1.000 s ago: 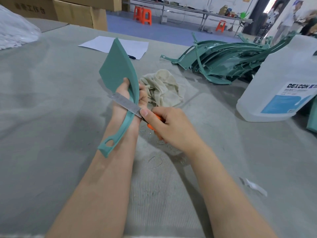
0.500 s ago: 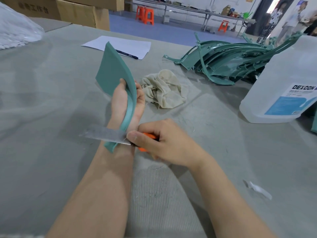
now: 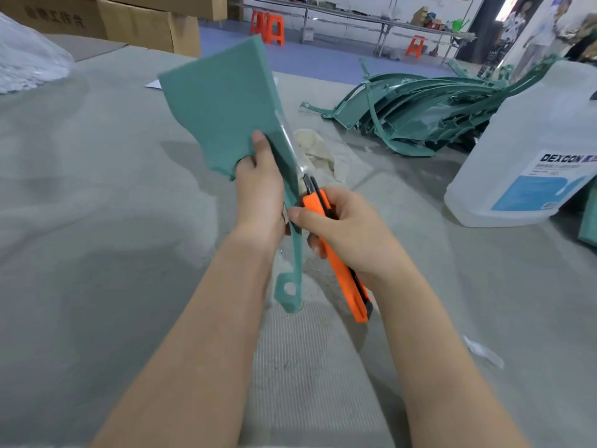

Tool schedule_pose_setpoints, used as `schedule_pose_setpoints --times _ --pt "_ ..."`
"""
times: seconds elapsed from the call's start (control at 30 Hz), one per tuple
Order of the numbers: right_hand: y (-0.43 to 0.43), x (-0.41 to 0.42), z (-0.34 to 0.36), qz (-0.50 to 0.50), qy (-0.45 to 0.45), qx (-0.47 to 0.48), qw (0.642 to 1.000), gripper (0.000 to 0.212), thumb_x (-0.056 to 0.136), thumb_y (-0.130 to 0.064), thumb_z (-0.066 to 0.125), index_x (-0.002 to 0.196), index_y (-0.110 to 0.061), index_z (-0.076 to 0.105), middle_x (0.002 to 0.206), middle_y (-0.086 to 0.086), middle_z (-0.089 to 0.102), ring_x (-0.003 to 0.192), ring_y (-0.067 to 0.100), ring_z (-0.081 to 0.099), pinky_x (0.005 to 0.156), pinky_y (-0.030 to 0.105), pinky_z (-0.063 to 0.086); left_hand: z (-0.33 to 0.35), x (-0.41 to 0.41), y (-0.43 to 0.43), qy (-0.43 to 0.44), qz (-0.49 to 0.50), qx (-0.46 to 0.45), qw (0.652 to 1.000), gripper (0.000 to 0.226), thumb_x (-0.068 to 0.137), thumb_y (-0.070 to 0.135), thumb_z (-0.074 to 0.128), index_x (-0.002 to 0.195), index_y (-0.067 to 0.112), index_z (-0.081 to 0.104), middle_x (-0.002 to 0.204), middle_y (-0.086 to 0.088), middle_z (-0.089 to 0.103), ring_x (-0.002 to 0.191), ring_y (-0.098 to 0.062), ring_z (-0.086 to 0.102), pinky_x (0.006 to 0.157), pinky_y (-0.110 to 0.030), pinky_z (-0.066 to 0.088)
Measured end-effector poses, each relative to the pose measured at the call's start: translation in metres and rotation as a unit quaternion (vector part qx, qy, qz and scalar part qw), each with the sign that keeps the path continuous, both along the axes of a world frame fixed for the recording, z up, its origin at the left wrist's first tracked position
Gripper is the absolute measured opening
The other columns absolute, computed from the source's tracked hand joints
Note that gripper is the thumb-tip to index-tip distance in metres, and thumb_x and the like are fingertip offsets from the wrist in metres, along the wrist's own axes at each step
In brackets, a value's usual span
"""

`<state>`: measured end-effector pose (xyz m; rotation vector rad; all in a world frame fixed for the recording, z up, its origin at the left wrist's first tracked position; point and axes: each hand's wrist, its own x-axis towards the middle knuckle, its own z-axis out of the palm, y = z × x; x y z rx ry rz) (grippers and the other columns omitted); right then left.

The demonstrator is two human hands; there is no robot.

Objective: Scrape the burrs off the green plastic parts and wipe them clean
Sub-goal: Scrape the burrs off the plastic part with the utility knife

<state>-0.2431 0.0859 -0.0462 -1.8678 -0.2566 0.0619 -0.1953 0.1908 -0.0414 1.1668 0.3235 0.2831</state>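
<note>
Above the grey counter (image 3: pixel 97 221), the left hand (image 3: pixel 258 192) had a tight grip on the green part (image 3: pixel 219 105). The right hand (image 3: pixel 349 227) squeezed an orange knife (image 3: pixel 342 270), blade along its edge. A slip could cut that thumb

Grey fabric-covered worktop (image 3: pixel 97 205) fills the lower and middle frame. Upper left: stacked cardboard boxes (image 3: pixel 145 24), one printed with dark characters, beside a clear plastic bag (image 3: pixel 26 66) at the left edge. Upper centre: blue floor (image 3: pixel 323 59) with orange stools (image 3: pixel 268 27) and a long metal-legged table (image 3: pixel 371 22) carrying clutter, set against a white wall (image 3: pixel 355 3). Upper right: a dark doorway (image 3: pixel 484 24) with bright daylight at its top, and two people (image 3: pixel 529 30) standing, blurred.
</note>
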Motion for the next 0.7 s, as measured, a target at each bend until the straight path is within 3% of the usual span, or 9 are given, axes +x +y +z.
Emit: schedule_pose_setpoints --times 0.07,0.17,0.3,0.37,0.43,0.5,0.57,0.7 --pt "0.000 0.001 0.003 -0.033 -0.007 0.022 0.999 0.014 0.089 -0.007 0.064 0.079 -0.008 0.054 0.066 0.021 0.055 0.043 0.012 0.045 0.045 0.021 0.038 0.000 0.000 -0.004 -0.027 -0.034 0.019 0.999 0.044 0.101 0.046 0.034 0.110 0.013 0.061 0.102 -0.003 0.071 0.090 -0.018 0.069 0.083 -0.033 0.056" --pt "-0.007 0.002 0.007 -0.072 0.002 0.130 0.989 0.012 0.090 -0.001 0.060 0.082 -0.008 0.055 0.064 0.011 0.057 0.040 0.007 0.044 0.043 0.017 0.038 0.000 -0.005 -0.010 -0.058 -0.109 0.113 0.986 0.037 0.103 0.039 0.035 0.085 0.017 0.058 0.071 0.004 0.068 0.057 -0.011 0.065 0.050 -0.025 0.050" --pt "-0.013 0.003 0.009 -0.052 0.048 0.206 0.976 0.002 0.092 -0.002 0.058 0.092 -0.003 0.056 0.073 0.011 0.057 0.040 0.007 0.045 0.044 0.017 0.039 -0.005 -0.008 -0.013 -0.067 -0.191 0.111 0.973 0.035 0.102 0.035 0.042 0.086 0.012 0.062 0.066 0.001 0.065 0.044 -0.011 0.058 0.047 -0.025 0.046" --pt "-0.014 0.004 0.007 -0.078 0.016 0.143 0.986 0.006 0.092 -0.009 0.060 0.087 -0.009 0.057 0.071 0.008 0.057 0.042 0.007 0.047 0.044 0.018 0.040 -0.006 -0.006 -0.014 -0.064 -0.164 0.136 0.975 0.036 0.102 0.034 0.040 0.081 0.013 0.061 0.064 0.003 0.064 0.052 -0.013 0.060 0.054 -0.027 0.049" --pt "-0.017 0.006 0.004 -0.119 -0.052 0.029 0.991 0.020 0.093 -0.027 0.062 0.081 -0.012 0.056 0.071 0.011 0.061 0.048 0.009 0.051 0.048 0.024 0.044 -0.006 -0.003 -0.012 -0.060 -0.106 0.160 0.980 0.036 0.103 0.032 0.036 0.078 0.015 0.056 0.064 0.003 0.060 0.063 -0.017 0.058 0.067 -0.034 0.052" --pt "-0.019 0.007 0.002 -0.153 -0.093 -0.056 0.982 0.051 0.091 -0.053 0.054 0.080 -0.003 0.052 0.076 0.021 0.061 0.057 0.023 0.054 0.056 0.040 0.049 -0.005 0.000 -0.008 -0.060 -0.061 0.148 0.985 0.038 0.104 0.030 0.032 0.073 0.015 0.048 0.051 0.008 0.052 0.051 -0.014 0.050 0.060 -0.032 0.045" --pt "-0.023 0.008 0.000 -0.183 -0.108 -0.089 0.973 0.069 0.089 -0.065 0.041 0.081 0.003 0.051 0.078 0.026 0.058 0.069 0.039 0.055 0.068 0.052 0.050 -0.003 0.001 -0.003 -0.057 -0.056 0.115 0.990 0.041 0.105 0.029 0.029 0.069 0.015 0.041 0.040 0.011 0.043 0.037 -0.008 0.040 0.051 -0.027 0.034" --pt "-0.023 0.010 -0.003 -0.175 -0.122 -0.124 0.969 0.066 0.094 -0.061 0.040 0.072 0.001 0.053 0.069 0.026 0.057 0.068 0.041 0.056 0.066 0.055 0.051 0.001 -0.002 -0.001 -0.033 -0.083 0.080 0.993 0.039 0.105 0.026 0.030 0.070 0.013 0.042 0.049 0.002 0.043 0.035 -0.008 0.037 0.043 -0.019 0.031"
